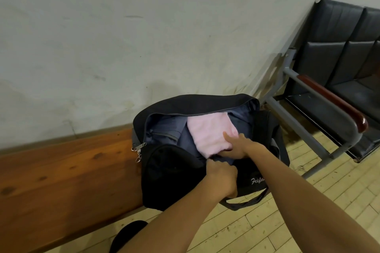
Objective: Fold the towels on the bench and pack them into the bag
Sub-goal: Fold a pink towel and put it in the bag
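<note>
A black duffel bag (172, 178) stands unzipped on the right end of the wooden bench (61, 170), its grey lining showing. Inside it lies a folded pink towel (209, 133). My right hand (236, 146) reaches into the opening, thumb on top of the towel's near edge and fingers tucked under it. My left hand (223, 177) grips the bag's near rim, fingers curled over the fabric. No other towel shows on the bench.
A white wall runs behind the bench. To the right stands a row of black padded seats (337, 47) on a grey metal frame with a red-brown armrest (333, 98). The bag's strap (246, 201) hangs over the yellow plank floor. My dark shoe (127, 234) shows below.
</note>
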`<state>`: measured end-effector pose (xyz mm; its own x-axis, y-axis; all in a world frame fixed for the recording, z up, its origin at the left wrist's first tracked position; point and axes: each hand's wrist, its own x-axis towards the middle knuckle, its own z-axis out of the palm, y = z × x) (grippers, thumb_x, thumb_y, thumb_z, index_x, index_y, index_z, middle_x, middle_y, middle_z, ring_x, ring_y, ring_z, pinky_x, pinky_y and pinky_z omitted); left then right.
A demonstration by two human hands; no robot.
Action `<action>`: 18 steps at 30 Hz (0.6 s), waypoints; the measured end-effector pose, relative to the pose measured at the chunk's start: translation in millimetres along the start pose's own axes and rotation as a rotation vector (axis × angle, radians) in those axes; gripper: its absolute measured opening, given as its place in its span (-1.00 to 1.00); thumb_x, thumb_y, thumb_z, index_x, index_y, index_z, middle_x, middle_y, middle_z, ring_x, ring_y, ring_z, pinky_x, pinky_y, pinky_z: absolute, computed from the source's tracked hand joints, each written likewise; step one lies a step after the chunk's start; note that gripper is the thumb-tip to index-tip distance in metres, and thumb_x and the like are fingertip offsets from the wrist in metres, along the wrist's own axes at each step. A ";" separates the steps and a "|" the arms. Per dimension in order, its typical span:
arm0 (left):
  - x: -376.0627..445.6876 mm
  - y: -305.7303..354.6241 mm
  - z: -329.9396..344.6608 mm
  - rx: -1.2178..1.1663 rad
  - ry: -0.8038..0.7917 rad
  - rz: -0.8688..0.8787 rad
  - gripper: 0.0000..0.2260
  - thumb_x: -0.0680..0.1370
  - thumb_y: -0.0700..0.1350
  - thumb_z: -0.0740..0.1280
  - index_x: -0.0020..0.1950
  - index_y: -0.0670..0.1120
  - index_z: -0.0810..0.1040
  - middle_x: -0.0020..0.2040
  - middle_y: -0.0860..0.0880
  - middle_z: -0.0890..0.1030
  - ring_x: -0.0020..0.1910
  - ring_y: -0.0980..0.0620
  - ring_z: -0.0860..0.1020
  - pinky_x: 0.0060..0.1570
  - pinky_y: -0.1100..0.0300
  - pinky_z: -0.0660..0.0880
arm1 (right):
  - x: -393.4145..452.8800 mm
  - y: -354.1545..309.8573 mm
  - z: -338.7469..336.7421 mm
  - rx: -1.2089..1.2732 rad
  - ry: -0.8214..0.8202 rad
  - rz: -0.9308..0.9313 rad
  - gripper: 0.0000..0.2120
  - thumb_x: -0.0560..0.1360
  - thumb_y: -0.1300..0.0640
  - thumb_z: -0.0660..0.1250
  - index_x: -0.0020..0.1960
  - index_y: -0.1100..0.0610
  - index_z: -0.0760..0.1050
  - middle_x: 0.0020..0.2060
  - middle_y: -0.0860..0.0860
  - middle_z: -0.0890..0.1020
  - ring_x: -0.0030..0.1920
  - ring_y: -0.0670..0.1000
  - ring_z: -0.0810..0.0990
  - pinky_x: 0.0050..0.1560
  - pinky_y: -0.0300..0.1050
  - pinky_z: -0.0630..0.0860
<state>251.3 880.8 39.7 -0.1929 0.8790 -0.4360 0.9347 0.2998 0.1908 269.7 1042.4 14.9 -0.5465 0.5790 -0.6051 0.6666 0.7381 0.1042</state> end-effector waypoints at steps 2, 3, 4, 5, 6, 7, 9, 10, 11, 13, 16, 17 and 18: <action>-2.7 -10.1 -4.1 -0.021 0.114 0.003 -0.49 0.49 0.31 0.31 0.19 -0.08 0.51 0.09 -0.07 0.59 0.13 -0.09 0.52 0.21 -0.03 0.30 | -3.7 3.0 -1.5 0.017 -0.020 0.047 -0.05 0.45 -0.52 0.09 0.61 -0.11 -0.25 0.58 0.25 -0.10 0.54 0.37 0.06 0.48 0.21 0.13; -3.4 -14.8 -7.1 -0.068 0.152 0.011 -0.43 0.47 0.38 0.29 0.17 -0.09 0.51 0.09 -0.08 0.60 0.13 -0.09 0.52 0.25 -0.06 0.29 | -6.0 3.6 -2.6 0.045 -0.046 0.082 0.00 0.40 -0.58 0.05 0.62 -0.09 -0.24 0.58 0.23 -0.16 0.55 0.37 0.02 0.49 0.23 0.11; -5.2 -20.1 -11.2 -0.120 0.183 0.019 -0.39 0.46 0.41 0.28 0.16 -0.11 0.51 0.10 -0.09 0.60 0.14 -0.11 0.52 0.25 -0.08 0.30 | -3.8 3.2 -3.0 0.054 -0.056 0.104 0.06 0.35 -0.63 0.01 0.62 -0.07 -0.20 0.59 0.21 -0.21 0.56 0.37 -0.02 0.50 0.26 0.09; -8.6 -25.8 -16.4 -0.166 0.224 0.024 -0.40 0.47 0.40 0.27 0.16 -0.11 0.52 0.10 -0.10 0.60 0.14 -0.11 0.53 0.23 -0.08 0.32 | -0.3 3.0 -2.0 0.034 -0.064 0.104 0.06 0.34 -0.63 0.01 0.63 -0.03 -0.13 0.58 0.19 -0.24 0.56 0.37 -0.07 0.51 0.28 0.08; -10.9 -31.9 -20.8 -0.213 0.269 0.021 -0.43 0.50 0.37 0.26 0.16 -0.11 0.52 0.11 -0.10 0.61 0.13 -0.12 0.54 0.19 -0.07 0.34 | 1.7 0.3 -2.1 -0.009 -0.069 0.090 0.00 0.39 -0.56 0.04 0.63 0.01 -0.04 0.59 0.20 -0.22 0.56 0.36 -0.11 0.51 0.30 0.06; -14.7 -38.3 -24.9 -0.267 0.311 0.011 -0.49 0.54 0.32 0.24 0.18 -0.09 0.52 0.11 -0.10 0.61 0.14 -0.12 0.54 0.18 -0.06 0.35 | 5.6 -3.0 -1.3 -0.052 -0.065 0.063 -0.08 0.41 -0.48 0.04 0.60 0.04 0.08 0.59 0.21 -0.15 0.56 0.34 -0.12 0.51 0.31 0.05; -21.1 -51.6 -30.0 -0.333 0.373 -0.042 -0.59 0.62 0.20 0.19 0.22 -0.09 0.52 0.16 -0.13 0.60 0.16 -0.15 0.53 0.21 -0.07 0.32 | 0.9 -17.5 -4.8 -0.107 -0.034 -0.048 -0.22 0.38 -0.37 0.11 0.46 0.05 0.35 0.55 0.19 0.16 0.55 0.29 0.06 0.47 0.26 0.19; -23.0 -57.9 -30.6 -0.324 0.399 -0.073 -0.62 0.64 0.16 0.16 0.22 -0.10 0.52 0.17 -0.14 0.59 0.17 -0.16 0.52 0.22 -0.07 0.31 | -7.7 -27.0 -6.7 -0.067 0.000 -0.102 -0.34 0.38 -0.29 0.17 0.36 0.04 0.45 0.45 0.15 0.35 0.47 0.24 0.26 0.41 0.20 0.31; -26.6 -65.3 -30.6 -0.297 0.427 -0.101 -0.64 0.65 0.13 0.15 0.20 -0.12 0.51 0.18 -0.15 0.59 0.17 -0.17 0.52 0.22 -0.06 0.30 | -14.5 -37.0 -5.7 0.001 0.040 -0.155 -0.48 0.41 -0.22 0.20 0.26 0.04 0.51 0.35 0.11 0.47 0.36 0.19 0.41 0.33 0.15 0.40; -33.8 -76.7 -29.3 -0.247 0.472 -0.141 -0.69 0.66 0.08 0.14 0.13 -0.12 0.51 0.14 -0.15 0.60 0.14 -0.17 0.53 0.22 -0.06 0.29 | -28.4 -52.5 1.1 0.122 0.052 -0.241 -0.65 0.58 -0.09 0.17 0.29 0.01 0.50 0.37 0.08 0.45 0.31 0.17 0.46 0.34 0.16 0.39; -48.9 -91.0 -27.7 -0.233 0.522 -0.174 -0.72 0.67 0.04 0.12 0.07 -0.11 0.52 0.02 -0.11 0.61 0.03 -0.14 0.55 0.23 -0.09 0.30 | -36.3 -62.0 6.1 0.076 -0.097 -0.193 -0.50 0.70 -0.14 -0.09 0.61 -0.09 0.04 0.61 0.07 -0.13 0.60 0.19 -0.07 0.54 0.21 -0.04; -53.4 -95.1 -26.8 -0.238 0.528 -0.181 -0.73 0.68 0.03 0.11 0.05 -0.10 0.51 -0.02 -0.09 0.60 -0.02 -0.11 0.54 0.23 -0.10 0.31 | -36.4 -62.5 6.1 0.035 -0.122 -0.166 -0.50 0.71 -0.12 -0.12 0.62 -0.11 -0.10 0.60 0.08 -0.24 0.60 0.18 -0.19 0.54 0.21 -0.12; -57.1 -99.6 -25.3 -0.247 0.531 -0.186 -0.74 0.68 0.03 0.10 0.00 -0.08 0.49 -0.08 -0.06 0.57 -0.09 -0.07 0.51 0.23 -0.10 0.32 | -34.8 -62.7 5.7 0.009 -0.141 -0.137 -0.50 0.72 -0.07 -0.12 0.61 -0.12 -0.19 0.59 0.11 -0.29 0.59 0.19 -0.26 0.53 0.22 -0.15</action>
<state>161.6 810.2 67.8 -0.5282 0.8491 0.0036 0.7863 0.4874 0.3797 249.8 974.0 24.9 -0.5563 0.4183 -0.7180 0.5958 0.8031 0.0062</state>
